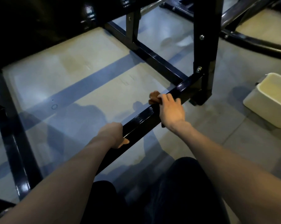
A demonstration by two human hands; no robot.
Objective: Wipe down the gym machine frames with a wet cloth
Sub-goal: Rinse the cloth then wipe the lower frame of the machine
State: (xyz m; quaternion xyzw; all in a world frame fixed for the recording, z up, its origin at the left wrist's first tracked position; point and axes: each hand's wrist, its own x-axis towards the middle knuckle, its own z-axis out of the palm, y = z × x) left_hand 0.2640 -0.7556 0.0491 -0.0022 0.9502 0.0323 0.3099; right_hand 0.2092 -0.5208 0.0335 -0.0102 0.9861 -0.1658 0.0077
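cloth (154,97) on bar (141,118) — tub (268,109) right

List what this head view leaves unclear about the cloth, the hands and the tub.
- Cloth: mostly under the right hand; only a brown corner shows, wetness unreadable.
- Left hand: fingers wrap behind the bar, hidden.
- Tub: cut by the right edge; contents too dim to tell.
- Frame top: dark, cut off by the upper edge.

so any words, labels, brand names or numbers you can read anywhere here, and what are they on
None can be read. The black frame bar, the brown cloth under the right hand, the white tub and the floor show no lettering. The left hand grips the bar lower down.
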